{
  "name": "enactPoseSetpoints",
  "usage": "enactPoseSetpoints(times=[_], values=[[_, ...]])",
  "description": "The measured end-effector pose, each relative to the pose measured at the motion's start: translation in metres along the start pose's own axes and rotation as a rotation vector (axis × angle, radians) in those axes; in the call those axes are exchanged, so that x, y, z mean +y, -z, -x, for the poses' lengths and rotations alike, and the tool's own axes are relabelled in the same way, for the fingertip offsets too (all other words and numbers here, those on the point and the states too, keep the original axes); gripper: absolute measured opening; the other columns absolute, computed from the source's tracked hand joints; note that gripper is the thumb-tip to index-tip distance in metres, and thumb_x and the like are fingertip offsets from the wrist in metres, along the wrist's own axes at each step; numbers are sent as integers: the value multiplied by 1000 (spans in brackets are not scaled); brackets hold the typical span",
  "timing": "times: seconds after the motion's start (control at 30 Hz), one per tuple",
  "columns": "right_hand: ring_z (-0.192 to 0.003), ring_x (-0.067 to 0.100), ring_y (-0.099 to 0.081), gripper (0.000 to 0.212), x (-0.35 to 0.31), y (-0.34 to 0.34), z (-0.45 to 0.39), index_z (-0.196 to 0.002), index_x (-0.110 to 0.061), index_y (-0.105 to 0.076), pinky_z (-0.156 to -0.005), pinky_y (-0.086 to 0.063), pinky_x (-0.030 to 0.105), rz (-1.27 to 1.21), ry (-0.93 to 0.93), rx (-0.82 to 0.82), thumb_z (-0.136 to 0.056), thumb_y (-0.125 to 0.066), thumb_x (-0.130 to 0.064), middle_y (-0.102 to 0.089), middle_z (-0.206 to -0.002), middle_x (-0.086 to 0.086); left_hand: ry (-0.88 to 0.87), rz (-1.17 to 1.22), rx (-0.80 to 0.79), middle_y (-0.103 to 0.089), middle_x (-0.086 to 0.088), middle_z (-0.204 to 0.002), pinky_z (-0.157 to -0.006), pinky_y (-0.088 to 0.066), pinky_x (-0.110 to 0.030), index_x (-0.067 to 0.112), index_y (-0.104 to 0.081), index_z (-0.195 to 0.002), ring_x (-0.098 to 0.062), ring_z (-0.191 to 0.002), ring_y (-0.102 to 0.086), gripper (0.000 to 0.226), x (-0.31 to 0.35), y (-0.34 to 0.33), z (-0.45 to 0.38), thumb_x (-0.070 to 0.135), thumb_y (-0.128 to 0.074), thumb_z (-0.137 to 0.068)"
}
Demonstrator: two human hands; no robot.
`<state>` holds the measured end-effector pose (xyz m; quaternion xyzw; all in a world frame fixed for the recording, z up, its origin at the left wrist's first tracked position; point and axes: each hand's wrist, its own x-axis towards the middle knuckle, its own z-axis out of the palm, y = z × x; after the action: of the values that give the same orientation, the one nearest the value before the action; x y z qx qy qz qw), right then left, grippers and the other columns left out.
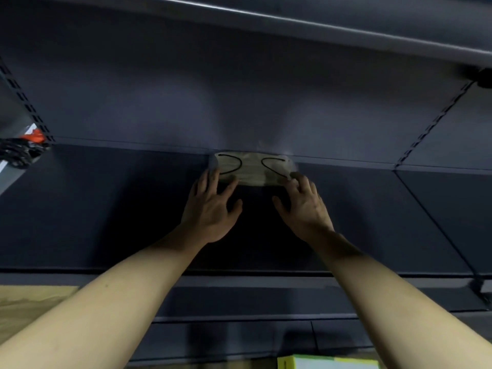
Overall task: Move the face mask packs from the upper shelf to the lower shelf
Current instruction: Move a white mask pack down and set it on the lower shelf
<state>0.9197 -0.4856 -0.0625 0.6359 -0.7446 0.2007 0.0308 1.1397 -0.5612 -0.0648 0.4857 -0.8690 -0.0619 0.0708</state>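
Bare left hand (211, 206) | right hand (303, 206) | fingers spread, touching mask pack (253, 169)

bare forearms, no sleeves visible, left grip (210, 209), right grip (303, 206)

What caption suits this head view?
Both hands reach a face mask pack at the back of a dark shelf.

face mask pack (253, 169): pale beige-grey, with two thin black ear loops curving across it
shelf (106, 203): dark navy-grey, plain
back panel (186, 89): dark blue-grey, plain
slotted upright (25, 99): dark, with a row of black slots
box (327, 362): yellow-green edges, pale face
floor (29, 307): light wood grain
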Motion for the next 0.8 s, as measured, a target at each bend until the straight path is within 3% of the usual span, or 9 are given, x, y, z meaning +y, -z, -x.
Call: enactPoseSetpoints(times=[0.1,0.17,0.3,0.43,0.53,0.6,0.7,0.8], values=[[-151,29,-14,67,0,-3,2,-158,-25,-22,-121,-24,45,-32,-35,-96,-100,-48,-47,-19,-164,7,3,17,58,27,-8,-161,-122,-4,-47,38,-1,-156,-31,-150,17,65,0,-3,4,58,-25,-100],[-153,27,-4,76,-2,-2,9,-160,-26,-5,-123,-15,42,-71,-99,-105,-100,-46,-49,-4,-167,7,29,40,80,25,-11,-162,-123,-6,-48,35,0,-157,-33,-150,14,65,2,-6,9,55,-26,-101],[-154,24,2,75,-9,8,41,-160,-19,-4,-124,-5,37,-65,-221,-129,-102,-37,-53,4,-167,8,87,38,88,14,-16,-163,-123,-5,-46,27,-5,-158,-33,-151,8,64,9,-6,29,51,-24,-102],[-153,16,12,73,-11,24,82,-160,-24,2,-124,5,35,35,-216,-258,-101,-20,-61,10,-167,-2,109,14,-65,17,-8,-164,-122,4,-48,29,3,-158,-30,-150,16,63,37,0,64,52,-17,-103],[-152,16,15,71,-2,50,121,-160,-29,3,-124,6,39,27,-188,-331,-101,-20,-62,11,-167,-5,38,7,-187,16,1,-165,-120,10,-53,33,3,-158,-28,-149,20,61,78,12,94,54,-15,-103],[-154,19,8,69,11,74,145,-160,-28,-6,-124,1,43,13,-211,-298,-102,-25,-60,2,-168,-3,-9,-16,-216,11,0,-166,-120,8,-53,33,-2,-158,-29,-150,18,61,110,21,108,55,-16,-103],[-153,24,-8,64,40,124,191,-157,-22,-24,-122,-12,47,46,-205,-173,-103,-33,-55,-20,-165,2,-84,-58,-171,-4,-2,-166,-121,-1,-53,32,-15,-157,-31,-152,6,60,171,35,135,55,-22,-102],[-152,25,-15,61,79,176,242,-156,-21,-28,-120,-18,47,108,-224,-152,-103,-32,-53,-27,-163,2,-156,-87,-138,-14,-4,-164,-121,-7,-52,30,-20,-156,-32,-151,-3,59,239,45,163,54,-25,-102]])
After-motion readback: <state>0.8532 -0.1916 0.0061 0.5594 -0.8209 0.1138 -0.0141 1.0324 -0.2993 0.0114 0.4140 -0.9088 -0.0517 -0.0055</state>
